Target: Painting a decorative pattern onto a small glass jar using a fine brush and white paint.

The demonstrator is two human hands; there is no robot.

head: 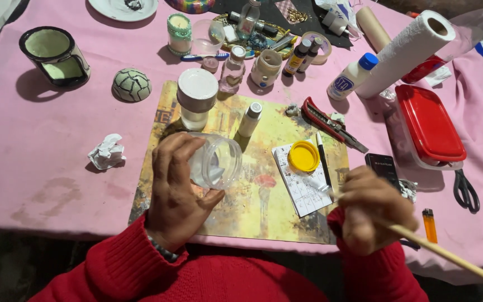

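Over the yellow mat (264, 207): left hand (177, 190) fingers wrapped round tilted clear jar (217, 161), mouth turned toward brush (420, 240) pinched in right hand (373, 210), yellow lid (303, 156) parked close

The left hand (177, 190) is gripping a jar (216, 161) lying on its side over the placemat (252, 207), while the right hand (373, 210) is holding a brush (448, 254) whose tip is reaching toward the lid (303, 156) sitting on a paper card (303, 187) to the jar's right. Behind the jar, a capped container (197, 98) and a small bottle (250, 118) are standing side by side on the placemat. A utility knife (331, 124) is lying behind the card, a lidded box (429, 126) is sitting right of it with scissors (466, 191) just in front, and a crumpled paper (106, 152) is lying left of the placemat.
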